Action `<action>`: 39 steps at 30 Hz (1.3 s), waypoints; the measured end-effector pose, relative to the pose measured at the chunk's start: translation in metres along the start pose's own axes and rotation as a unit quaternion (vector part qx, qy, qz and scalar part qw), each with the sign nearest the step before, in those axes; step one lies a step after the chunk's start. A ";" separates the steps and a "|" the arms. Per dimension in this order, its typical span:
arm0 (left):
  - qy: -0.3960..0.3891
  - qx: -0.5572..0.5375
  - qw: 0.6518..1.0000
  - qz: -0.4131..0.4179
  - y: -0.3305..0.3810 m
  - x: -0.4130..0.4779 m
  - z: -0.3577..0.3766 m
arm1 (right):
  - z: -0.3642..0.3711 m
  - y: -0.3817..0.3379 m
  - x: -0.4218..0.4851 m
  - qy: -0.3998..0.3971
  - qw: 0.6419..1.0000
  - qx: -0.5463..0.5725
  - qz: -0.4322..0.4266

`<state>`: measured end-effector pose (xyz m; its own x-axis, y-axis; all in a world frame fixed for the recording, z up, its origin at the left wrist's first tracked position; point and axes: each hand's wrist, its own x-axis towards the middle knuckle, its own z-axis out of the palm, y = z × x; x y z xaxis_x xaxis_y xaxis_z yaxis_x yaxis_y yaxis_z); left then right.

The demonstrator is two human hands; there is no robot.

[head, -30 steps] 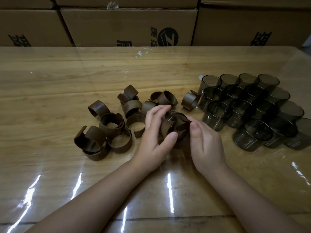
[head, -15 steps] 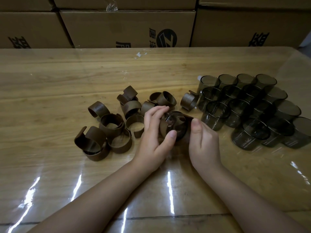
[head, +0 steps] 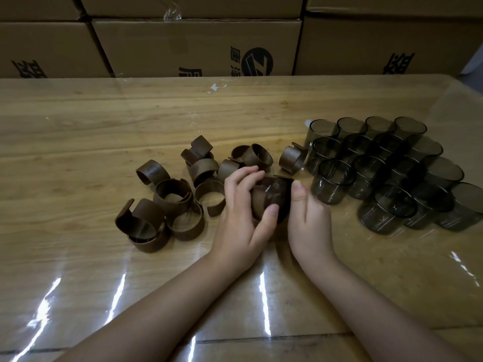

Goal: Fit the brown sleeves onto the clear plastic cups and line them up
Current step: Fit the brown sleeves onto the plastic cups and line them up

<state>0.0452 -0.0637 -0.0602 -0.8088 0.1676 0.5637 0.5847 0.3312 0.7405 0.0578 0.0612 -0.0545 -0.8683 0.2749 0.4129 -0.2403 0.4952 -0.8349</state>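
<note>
A row of large brown cardboard boxes [head: 198, 45] printed with black characters is seen along the far edge, at twelve o'clock. Below them, a wide wooden tabletop [head: 78, 121] under a glossy clear film fills the view.

At three o'clock of the hands, a cluster of smoky clear plastic cups [head: 386, 168] is stood upright in tight rows, the cups touching one another. At nine to eleven o'clock, a loose heap of brown open-ended plastic sleeves [head: 172, 197] is spread out, some on their sides, some stacked; one stray sleeve [head: 291, 159] lies just beside the nearest cups.

At the centre, a single clear cup wrapped in a brown sleeve [head: 271, 198] is held between both hands, tilted so its base faces the camera. The left hand [head: 243, 215] is curled round its left side, thumb pressed on the near face and fingers over the top. The right hand [head: 309, 218] grips the right side, thumb laid along the sleeve; its fingers are hidden behind the cup.

Compared with a second ago, the sleeve is seen closed more fully round the cup, where its loose ends were still spread apart, and both hands have been drawn closer together. The heap and the cup cluster are unchanged.
</note>
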 end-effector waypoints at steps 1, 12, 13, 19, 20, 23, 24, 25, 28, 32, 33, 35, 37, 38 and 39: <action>0.000 -0.011 1.000 -0.003 0.000 0.000 0.000 | 0.000 0.000 0.000 -0.004 1.000 0.005 0.007; -0.050 -0.419 0.872 -0.249 -0.011 0.012 -0.013 | -0.005 -0.002 0.006 -0.143 0.939 0.248 0.190; -0.058 -0.439 0.859 -0.256 -0.014 0.012 -0.014 | -0.007 -0.001 0.007 -0.149 0.932 0.270 0.190; -0.083 -0.524 0.794 -0.298 -0.012 0.020 -0.020 | -0.012 0.002 0.013 -0.183 0.895 0.358 0.193; -0.090 -0.527 0.791 -0.298 -0.011 0.021 -0.021 | -0.013 0.002 0.015 -0.184 0.891 0.364 0.196; -0.101 -0.528 0.789 -0.298 -0.011 0.021 -0.020 | -0.015 0.003 0.019 -0.193 0.886 0.368 0.205; -0.099 -0.527 0.788 -0.302 -0.011 0.021 -0.020 | -0.015 0.003 0.020 -0.198 0.885 0.367 0.209; -0.096 -0.526 0.787 -0.306 -0.011 0.021 -0.020 | -0.015 0.003 0.021 -0.201 0.884 0.365 0.212; -0.091 -0.523 0.790 -0.307 -0.012 0.021 -0.020 | -0.015 0.005 0.021 -0.208 0.881 0.365 0.219; -0.097 -0.508 0.799 -0.307 -0.012 0.020 -0.021 | -0.015 0.004 0.020 -0.221 0.887 0.346 0.212; -0.095 -0.506 0.799 -0.311 -0.012 0.021 -0.021 | -0.015 0.004 0.020 -0.224 0.886 0.348 0.210; -0.094 -0.502 0.799 -0.318 -0.012 0.022 -0.021 | -0.015 0.002 0.019 -0.231 0.877 0.366 0.209; -0.096 -0.501 0.798 -0.320 -0.013 0.022 -0.021 | -0.015 0.001 0.019 -0.234 0.864 0.392 0.214; -0.097 -0.502 0.797 -0.322 -0.014 0.022 -0.021 | -0.015 0.001 0.020 -0.233 0.858 0.402 0.219; -0.098 -0.502 0.796 -0.324 -0.014 0.022 -0.021 | -0.015 0.001 0.020 -0.232 0.852 0.411 0.225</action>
<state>0.0204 -0.0843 -0.0500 -0.8978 0.4376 -0.0502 -0.2830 -0.4855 0.8272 0.0465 0.0795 -0.0420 -0.9850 -0.1662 -0.0465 0.1062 -0.3708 -0.9226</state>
